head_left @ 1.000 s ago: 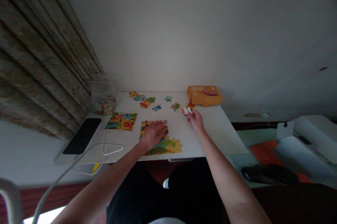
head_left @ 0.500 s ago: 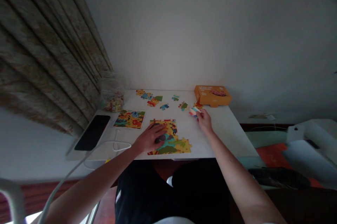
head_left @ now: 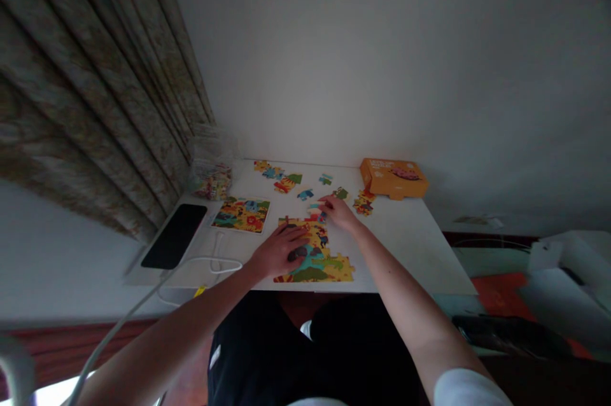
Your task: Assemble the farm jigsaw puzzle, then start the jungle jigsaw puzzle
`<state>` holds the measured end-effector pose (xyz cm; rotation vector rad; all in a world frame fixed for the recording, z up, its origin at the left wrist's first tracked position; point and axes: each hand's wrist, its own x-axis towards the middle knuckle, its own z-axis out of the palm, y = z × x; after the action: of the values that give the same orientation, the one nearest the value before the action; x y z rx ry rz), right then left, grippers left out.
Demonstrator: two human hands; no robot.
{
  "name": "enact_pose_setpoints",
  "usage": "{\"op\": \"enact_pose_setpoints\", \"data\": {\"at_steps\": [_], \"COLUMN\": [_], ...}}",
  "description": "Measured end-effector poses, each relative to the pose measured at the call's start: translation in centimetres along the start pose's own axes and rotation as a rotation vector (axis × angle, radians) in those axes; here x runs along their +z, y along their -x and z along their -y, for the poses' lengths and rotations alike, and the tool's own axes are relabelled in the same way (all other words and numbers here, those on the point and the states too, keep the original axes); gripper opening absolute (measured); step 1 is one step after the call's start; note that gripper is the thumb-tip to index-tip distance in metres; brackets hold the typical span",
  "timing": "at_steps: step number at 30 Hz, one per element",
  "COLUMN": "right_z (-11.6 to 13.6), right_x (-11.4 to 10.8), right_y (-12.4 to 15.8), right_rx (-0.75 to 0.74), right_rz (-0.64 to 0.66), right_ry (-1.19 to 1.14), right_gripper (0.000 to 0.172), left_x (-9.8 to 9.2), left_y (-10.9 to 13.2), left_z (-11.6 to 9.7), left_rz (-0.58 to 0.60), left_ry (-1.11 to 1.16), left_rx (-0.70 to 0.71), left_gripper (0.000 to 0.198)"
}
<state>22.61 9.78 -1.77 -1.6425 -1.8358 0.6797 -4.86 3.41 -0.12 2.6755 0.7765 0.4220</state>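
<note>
**Jigsaw puzzle (head_left: 329, 269) section on white desk (head_left: 405, 253)**

Section lies near the desk's front edge. Left hand (head_left: 279, 252) rests open and flat on it, pinning it. Right hand (head_left: 340, 212) grips a loose piece (head_left: 316, 210) at its upper edge.

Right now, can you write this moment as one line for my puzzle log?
left hand: on colourful part-built cardboard jigsaw | right hand: holding striped pink-and-blue cardboard puzzle piece

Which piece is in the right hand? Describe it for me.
On the white table, find the partly built jigsaw puzzle under the left hand. At its top edge, the right hand pinches a puzzle piece. Its pale pink-and-blue bands set it apart from the darker loose pieces nearby.
</note>
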Motion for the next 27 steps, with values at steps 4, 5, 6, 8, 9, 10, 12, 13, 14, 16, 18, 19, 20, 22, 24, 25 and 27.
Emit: {"op": "enact_pose_setpoints", "data": {"at_steps": [4,5,6,8,9,10,12,13,14,16,18,19,20,22,24,25,27], "right_z": [-0.2,-0.2,-0.1,0.1,0.3,0.5,0.9,1.1,1.4,2.0,2.7,3.1,3.6,4.4,5.2,5.5,5.9], "right_x": [-0.2,-0.1,-0.1,0.1,0.2,0.3,0.6,0.7,0.8,1.1,1.5,1.8,2.1,2.8,3.5,3.7,4.2], "right_y": [-0.3,-0.3,-0.2,-0.1,0.1,0.2,0.8,1.1,1.6,2.8,4.3,5.2,6.1,7.7,9.0,9.4,9.9], "right_rx": [-0.027,-0.026,-0.025,-0.026,-0.024,-0.021,-0.009,-0.007,-0.012,-0.043,-0.083,-0.099,-0.109,-0.119,-0.107,-0.091,-0.052], "right_rz": [0.026,0.032,0.033,0.021,0.009,-0.004,-0.041,-0.065,-0.093,-0.143,-0.165,-0.164,-0.158,-0.131,-0.094,-0.078,-0.056], "right_ry": [0.093,0.117,0.142,0.194,0.217,0.235,0.248,0.244,0.237,0.228,0.25,0.277,0.313,0.386,0.44,0.457,0.473], "right_gripper": [0.016,0.017,0.018,0.019,0.019,0.018,0.018,0.019,0.02,0.022,0.025,0.027,0.03,0.037,0.044,0.047,0.052], "left_x": [0.1,0.1,0.2,0.2,0.2,0.2,0.2,0.2,0.3,0.3,0.3,0.3,0.3,0.2,0.1,0.0,0.0], "left_y": [0.0,0.1,0.1,0.1,0.1,0.1,0.1,0.1,0.1,0.1,0.1,0.1,0.1,0.0,0.0,0.0,0.0], "left_z": [0.0,0.1,0.1,0.1,0.1,0.1,0.1,0.1,0.1,0.1,0.1,0.1,0.1,0.1,0.0,-0.1,-0.2], "left_rz": [-0.005,-0.005,-0.005,-0.004,-0.003,-0.002,-0.001,-0.003,-0.004,-0.004,-0.001,0.002,0.003,0.001,0.005,0.009,0.017], "left_ry": [-0.001,0.0,0.001,0.001,0.001,0.001,0.001,-0.001,-0.002,-0.007,-0.013,-0.016,-0.02,-0.028,-0.04,-0.045,-0.055], "left_rx": [-0.006,-0.008,-0.009,-0.01,-0.012,-0.014,-0.016,-0.016,-0.016,-0.018,-0.018,-0.014,-0.009,0.003,0.011,0.012,0.011], "left_gripper": [0.048,0.048,0.048,0.048,0.048,0.048,0.048,0.047,0.047,0.047,0.048,0.048,0.048,0.048,0.051,0.052,0.053]}}
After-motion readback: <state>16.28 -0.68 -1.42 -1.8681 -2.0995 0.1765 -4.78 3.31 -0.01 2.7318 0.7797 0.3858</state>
